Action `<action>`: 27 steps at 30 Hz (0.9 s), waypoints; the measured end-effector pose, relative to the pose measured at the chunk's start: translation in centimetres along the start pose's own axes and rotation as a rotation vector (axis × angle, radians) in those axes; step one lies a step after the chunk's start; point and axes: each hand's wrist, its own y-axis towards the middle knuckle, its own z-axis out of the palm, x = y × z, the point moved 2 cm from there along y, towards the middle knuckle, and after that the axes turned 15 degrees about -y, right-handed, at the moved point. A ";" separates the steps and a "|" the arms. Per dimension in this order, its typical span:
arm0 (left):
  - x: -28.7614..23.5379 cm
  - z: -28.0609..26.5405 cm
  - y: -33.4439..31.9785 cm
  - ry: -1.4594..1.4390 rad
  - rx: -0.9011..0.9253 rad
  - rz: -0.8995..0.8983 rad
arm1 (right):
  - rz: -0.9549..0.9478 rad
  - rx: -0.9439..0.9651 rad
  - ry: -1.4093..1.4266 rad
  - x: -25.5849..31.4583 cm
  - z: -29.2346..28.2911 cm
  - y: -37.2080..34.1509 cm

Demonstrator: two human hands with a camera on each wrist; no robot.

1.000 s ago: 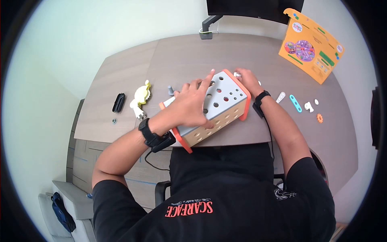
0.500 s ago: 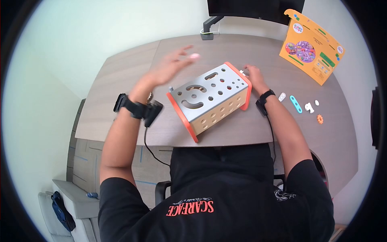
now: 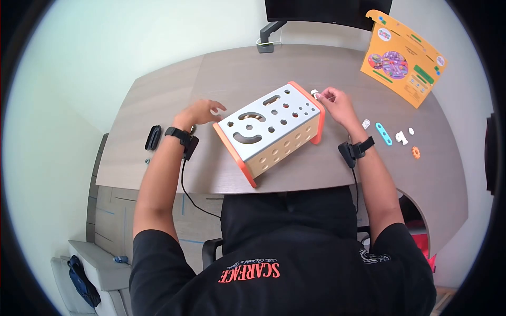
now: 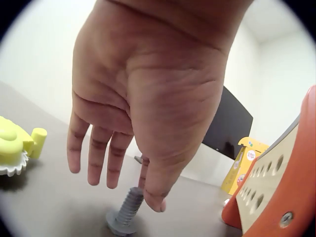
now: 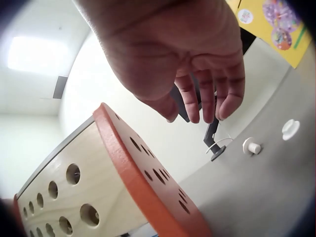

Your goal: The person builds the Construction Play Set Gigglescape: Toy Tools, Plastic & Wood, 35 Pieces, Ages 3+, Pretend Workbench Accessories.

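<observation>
Since the earlier frame, the left hand (image 3: 197,113) had lowered to a position over the desk (image 3: 168,79), left of the box (image 3: 266,138); the right hand (image 3: 340,105) had shifted only slightly. At far left lay a black case (image 3: 153,138) and a small round part (image 3: 147,161), followed by a yellow part (image 4: 15,143) with a white toothed edge. Left fingers: extended and released, thumb near a grey bolt (image 4: 129,205); contact could not be confirmed. The bolt stood on its flanged head, threaded shank upward. At centre, the box sat diagonally on the desk: grey top with round holes and curved slots, pale wooden side with rows of holes, orange end panels. Beyond its right end was a white part (image 3: 314,93), close to the right fingertips. Right fingers: loosely bent, released. Farther right lay a turquoise strip (image 3: 383,134) and an orange gear (image 3: 416,152).
</observation>
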 end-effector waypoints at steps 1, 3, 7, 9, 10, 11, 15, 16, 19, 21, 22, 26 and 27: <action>0.7 0.5 0.4 -0.010 0.029 0.003 | 0.005 0.006 0.002 -0.2 0.2 -0.2; 2.1 1.4 1.3 -0.027 0.089 0.010 | 0.013 0.021 0.000 -0.5 0.3 -0.7; 3.3 2.5 1.9 -0.029 0.103 0.125 | 0.010 0.017 -0.028 -1.2 0.4 -1.6; 3.7 2.9 2.1 -0.049 0.085 0.139 | 0.007 0.005 -0.035 -1.5 0.3 -1.9; 3.7 2.9 2.1 -0.041 0.085 0.123 | 0.006 0.000 -0.038 -1.6 0.4 -2.0; 3.7 2.9 2.0 -0.034 0.085 0.107 | 0.009 -0.002 -0.040 -1.8 0.5 -2.1; 3.0 1.5 1.0 0.001 -0.071 0.014 | 0.042 -0.008 -0.029 -2.6 0.2 -2.4; 3.1 0.5 0.9 -0.049 -0.161 0.036 | 0.056 -0.009 -0.021 -2.6 -0.1 -2.6; 2.5 -2.8 0.8 -0.261 -0.360 0.073 | 0.067 -0.050 -0.002 -2.5 -1.4 -3.0; -1.0 -5.6 -0.6 -0.485 -0.404 0.058 | 0.046 -0.147 -0.007 -1.0 -2.5 -3.6; -2.6 -6.2 -1.2 -0.568 -0.412 0.108 | 0.033 -0.195 -0.008 0.2 -3.2 -4.0; -12.0 -6.9 -4.8 -0.498 -0.375 0.286 | -0.088 -0.297 0.173 6.3 -5.8 -5.8; -14.6 -6.5 -5.9 -0.378 -0.349 0.322 | -0.083 -0.228 0.299 7.5 -6.3 -6.1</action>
